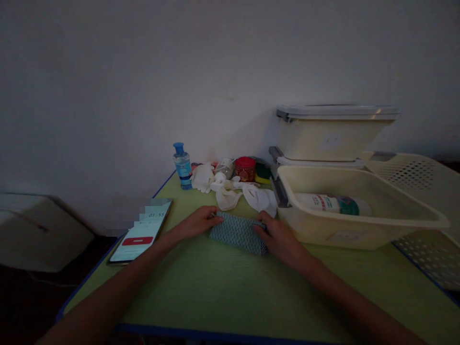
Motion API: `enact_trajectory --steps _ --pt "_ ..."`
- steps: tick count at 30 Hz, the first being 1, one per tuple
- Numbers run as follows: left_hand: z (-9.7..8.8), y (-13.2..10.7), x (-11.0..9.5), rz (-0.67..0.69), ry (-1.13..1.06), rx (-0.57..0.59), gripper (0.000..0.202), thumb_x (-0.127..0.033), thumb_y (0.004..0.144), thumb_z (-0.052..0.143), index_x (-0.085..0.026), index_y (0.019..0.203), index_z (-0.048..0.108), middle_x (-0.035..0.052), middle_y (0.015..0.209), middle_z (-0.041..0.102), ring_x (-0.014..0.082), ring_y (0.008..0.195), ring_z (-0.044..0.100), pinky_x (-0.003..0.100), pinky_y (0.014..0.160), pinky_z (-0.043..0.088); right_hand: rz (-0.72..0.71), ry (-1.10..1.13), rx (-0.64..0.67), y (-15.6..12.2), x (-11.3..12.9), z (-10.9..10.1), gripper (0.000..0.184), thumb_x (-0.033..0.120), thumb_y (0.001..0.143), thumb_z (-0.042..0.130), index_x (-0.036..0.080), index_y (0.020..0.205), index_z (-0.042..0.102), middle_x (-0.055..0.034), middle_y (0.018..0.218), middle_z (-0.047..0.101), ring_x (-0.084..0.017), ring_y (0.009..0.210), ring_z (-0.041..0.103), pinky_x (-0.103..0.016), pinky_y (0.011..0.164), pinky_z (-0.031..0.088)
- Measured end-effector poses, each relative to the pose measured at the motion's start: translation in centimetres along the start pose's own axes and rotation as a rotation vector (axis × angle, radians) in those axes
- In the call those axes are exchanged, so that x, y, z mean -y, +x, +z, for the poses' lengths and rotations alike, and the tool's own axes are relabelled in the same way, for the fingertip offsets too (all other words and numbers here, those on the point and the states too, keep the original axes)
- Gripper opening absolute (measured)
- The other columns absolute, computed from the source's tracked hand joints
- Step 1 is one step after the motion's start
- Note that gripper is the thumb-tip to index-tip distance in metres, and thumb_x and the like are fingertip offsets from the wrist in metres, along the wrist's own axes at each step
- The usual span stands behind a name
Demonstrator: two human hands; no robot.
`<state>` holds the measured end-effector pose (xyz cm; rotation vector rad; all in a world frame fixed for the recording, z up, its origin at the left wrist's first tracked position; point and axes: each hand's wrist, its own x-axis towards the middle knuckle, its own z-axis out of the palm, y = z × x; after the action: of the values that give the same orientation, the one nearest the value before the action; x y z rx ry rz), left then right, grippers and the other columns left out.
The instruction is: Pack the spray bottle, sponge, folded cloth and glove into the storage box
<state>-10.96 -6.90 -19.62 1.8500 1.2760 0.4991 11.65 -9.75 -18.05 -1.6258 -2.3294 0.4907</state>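
A folded blue-green textured cloth [237,233] lies on the green table [223,292] in the middle. My left hand [199,221] rests at the cloth's left end, its fingers curled onto the edge. At the right end my right hand [278,239] lies with its fingers bent over the cloth. Both hands grip or press the cloth against the table.
A phone [142,231] with a lit screen lies at the left edge. Behind the cloth are white cloths [247,194], a blue bottle [183,166] and a red jar [245,168]. An open cream bin [359,225] holding a bottle [332,203] stands right, with lidded boxes [334,132] and a perforated basket [413,177].
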Motion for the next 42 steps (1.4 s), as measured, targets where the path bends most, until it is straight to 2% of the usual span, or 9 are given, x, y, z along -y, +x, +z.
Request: enact_trajectory --steps 7,11,17,21,24,31,34,38,42 --pt "0.9 0.2 0.7 0.021 0.14 -0.229 0.025 -0.036 0.08 0.042 -0.016 0.067 0.048 -0.0012 0.062 0.049 0.0134 0.06 0.047 0.024 0.055 0.035 0.012 -0.125 -0.014 -0.1 0.6 0.2 0.015 0.021 0.085 0.043 0.016 0.097 0.05 -0.0049 0.074 0.062 -0.018 0.07 0.059 -0.024 0.056 0.033" --pt "1.3 0.1 0.6 0.018 0.183 -0.27 0.02 -0.032 0.08 0.043 -0.016 0.072 0.051 0.0023 0.071 0.057 0.0167 0.068 0.054 0.027 0.062 0.04 0.011 -0.245 -0.005 -0.2 0.8 0.4 0.016 0.022 0.087 0.04 0.017 0.1 0.049 -0.0069 0.081 0.065 -0.02 0.075 0.063 -0.026 0.057 0.036" --pt "2.0 -0.2 -0.1 0.009 0.3 -0.311 0.014 -0.028 0.082 0.044 -0.017 0.076 0.049 0.0023 0.07 0.057 0.0166 0.065 0.054 0.027 0.06 0.038 -0.028 -0.477 -0.018 -0.5 1.0 0.6 0.024 0.028 0.089 0.039 0.017 0.108 0.047 -0.0093 0.081 0.066 -0.025 0.072 0.064 -0.031 0.055 0.042" --pt "2.5 -0.4 -0.2 0.021 0.349 -0.368 0.008 -0.024 0.082 0.046 -0.017 0.083 0.049 0.0011 0.071 0.057 0.0159 0.064 0.054 0.026 0.059 0.037 -0.142 -0.514 -0.14 -0.5 1.0 0.6 0.016 0.018 0.085 0.043 0.018 0.099 0.051 -0.0081 0.096 0.062 -0.023 0.085 0.061 -0.028 0.056 0.045" --pt "2.7 -0.4 -0.1 0.031 0.379 -0.399 0.007 -0.023 0.082 0.048 -0.018 0.087 0.05 0.0004 0.071 0.056 0.016 0.064 0.054 0.026 0.059 0.038 -0.261 -0.534 -0.222 -0.4 0.8 0.8 0.013 0.013 0.082 0.048 0.017 0.092 0.055 -0.0075 0.099 0.06 -0.022 0.093 0.057 -0.03 0.064 0.048" --pt "2.8 -0.5 0.0 0.15 0.344 -0.471 0.005 -0.018 0.08 0.05 -0.017 0.084 0.053 0.0007 0.082 0.055 0.0115 0.059 0.05 0.026 0.06 0.041 -0.378 -0.497 -0.245 -0.4 0.3 0.9 0.014 0.008 0.08 0.05 0.014 0.085 0.062 -0.0075 0.093 0.062 -0.021 0.086 0.057 -0.031 0.071 0.049" --pt "2.8 -0.8 -0.6 0.193 0.36 -0.531 0.006 -0.017 0.081 0.048 -0.016 0.083 0.054 0.0016 0.084 0.052 0.0102 0.057 0.048 0.027 0.061 0.043 -0.431 -0.437 -0.288 -0.6 0.4 1.1 0.02 0.007 0.081 0.048 0.012 0.094 0.062 -0.0091 0.095 0.064 -0.02 0.088 0.058 -0.032 0.077 0.05" --pt "3.6 -1.8 -1.7 0.371 0.479 -0.575 0.017 -0.019 0.086 0.041 -0.014 0.091 0.057 0.0065 0.093 0.053 0.0166 0.084 0.052 0.031 0.077 0.045 -0.476 -0.377 -0.341 -1.1 0.8 1.9 0.031 0.012 0.084 0.044 0.006 0.112 0.056 -0.015 0.11 0.061 -0.022 0.1 0.057 -0.035 0.088 0.048" --pt "4.8 -2.6 -2.4 0.404 0.714 -0.476 0.026 -0.02 0.087 0.039 -0.013 0.105 0.057 0.0104 0.109 0.055 0.0232 0.103 0.046 0.04 0.088 0.041 -0.48 -0.405 -0.303 -1.2 0.7 2.9 0.038 0.019 0.088 0.037 0.003 0.119 0.053 -0.0181 0.122 0.055 -0.025 0.111 0.053 -0.04 0.094 0.044"
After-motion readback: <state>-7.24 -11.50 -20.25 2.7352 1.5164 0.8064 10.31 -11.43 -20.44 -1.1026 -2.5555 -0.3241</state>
